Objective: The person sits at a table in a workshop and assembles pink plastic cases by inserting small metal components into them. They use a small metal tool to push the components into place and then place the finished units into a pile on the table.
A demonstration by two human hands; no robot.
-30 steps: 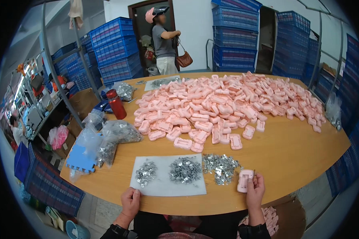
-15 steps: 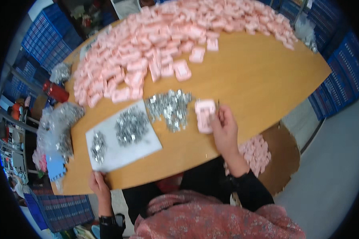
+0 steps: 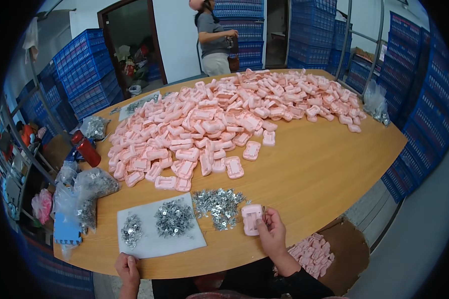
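Observation:
My right hand [image 3: 273, 231] is closed on a pink plastic housing [image 3: 251, 220], held just above the table with its recessed side up. A thin dark piece sticks up by those fingertips, too small to name. My left hand [image 3: 128, 268] is curled at the table's near edge, thumb pressed on the fingers; whatever it holds, if anything, is hidden. Just beyond it lies a white foam sheet [image 3: 162, 246] bearing a small pile of metal pieces [image 3: 131, 230] and a larger pile of metal clips [image 3: 174, 218]. More loose silver clips [image 3: 218, 207] lie between the sheet and the housing.
A broad heap of pink housings [image 3: 199, 119] covers the table's far side. Bags of metal parts [image 3: 97, 182] and a red bottle [image 3: 86, 149] stand at left. Below right, a box [image 3: 346, 249] holds pink parts. Blue crates [image 3: 87, 70] and a person [image 3: 214, 40] are beyond.
The view has tilted up, bringing the person and the room behind the table into sight. My right hand still holds the pink housing; my left hand stays at the table edge.

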